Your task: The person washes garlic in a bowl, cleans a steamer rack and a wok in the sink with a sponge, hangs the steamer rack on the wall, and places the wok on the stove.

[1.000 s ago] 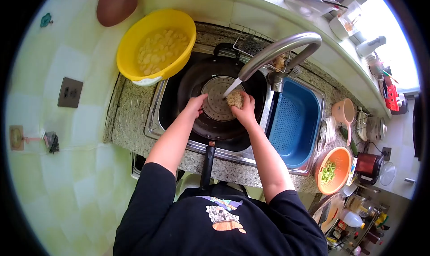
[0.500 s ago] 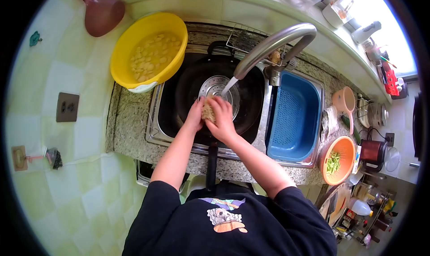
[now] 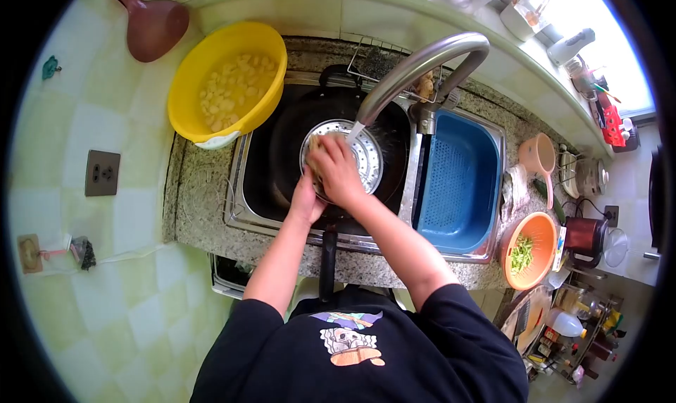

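Note:
Over the wok (image 3: 282, 146) in the left sink basin, a round perforated metal steamer plate (image 3: 367, 156) is tilted under the running tap (image 3: 422, 65). My left hand (image 3: 308, 200) grips its near-left edge, with most of the fingers hidden beneath. My right hand (image 3: 336, 169) presses a tan fibrous scrubber, like a loofah (image 3: 314, 146), onto the plate's left side, fingers closed over it. Water from the spout falls onto the plate beside my right fingers. The wok's black handle (image 3: 328, 265) points towards my body over the counter edge.
A yellow basin (image 3: 179, 100) of water with pale slices stands at the back left. The right sink holds a blue perforated basket (image 3: 461, 191). Farther right are a pink dipper (image 3: 537, 154) and an orange colander (image 3: 508, 251) with green strips.
The steamer plate has come up and tilted into my left hand. My right hand has brought the loofah from above the wok onto the plate's surface. The view has shifted slightly.

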Available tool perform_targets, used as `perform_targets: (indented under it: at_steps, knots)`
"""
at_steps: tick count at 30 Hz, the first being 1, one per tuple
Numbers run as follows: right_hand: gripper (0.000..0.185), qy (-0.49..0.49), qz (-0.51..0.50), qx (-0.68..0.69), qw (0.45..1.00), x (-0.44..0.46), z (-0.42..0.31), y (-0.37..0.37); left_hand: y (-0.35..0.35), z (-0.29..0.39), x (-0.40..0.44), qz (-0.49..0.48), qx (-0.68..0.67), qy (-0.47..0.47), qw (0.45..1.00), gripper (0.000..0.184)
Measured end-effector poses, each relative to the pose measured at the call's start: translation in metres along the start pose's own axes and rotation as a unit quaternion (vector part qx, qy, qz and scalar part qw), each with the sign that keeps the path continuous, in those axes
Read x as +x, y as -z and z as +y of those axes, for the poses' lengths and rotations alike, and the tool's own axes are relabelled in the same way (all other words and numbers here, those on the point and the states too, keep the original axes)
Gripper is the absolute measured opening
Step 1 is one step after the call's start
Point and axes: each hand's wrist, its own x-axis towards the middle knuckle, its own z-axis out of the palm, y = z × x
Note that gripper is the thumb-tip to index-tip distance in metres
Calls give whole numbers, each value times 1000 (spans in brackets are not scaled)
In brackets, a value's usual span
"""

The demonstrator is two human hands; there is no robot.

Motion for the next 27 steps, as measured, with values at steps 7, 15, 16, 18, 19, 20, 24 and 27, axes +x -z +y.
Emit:
perform_targets:
  at_steps: [7, 15, 16, 18, 19, 20, 24, 27]
  knots:
    - [31, -89, -30, -109, 990, -24, 10, 22, 3, 19, 6, 13, 34, -83, 996, 50]
    - [78, -76, -78, 143, 984, -2, -16, 32, -27, 25, -18, -77, 163, -48, 982, 86]
    - [73, -123, -58, 162, 977, 0, -9, 31, -31, 28, -20, -94, 176, -15, 980, 87]
    - [65, -191, -16, 193, 962, -4, 3, 37, -29, 32, -19, -68, 227, 17, 971, 79]
    - [62, -253, 18, 262, 931, -7, 8, 40, -23, 36, -14, -51, 301, -35, 952, 73]
    - [59, -314, 49, 328, 890, -11, 12, 44, -14, 39, -8, -31, 370, -86, 924, 68]
    - [49, -486, 163, 560, 651, -31, 40, 45, 18, 41, 11, 108, 295, -124, 941, 47]
    - [39, -529, 135, 655, 521, -46, 63, 33, 29, 50, 14, 27, 89, 78, 993, 46]
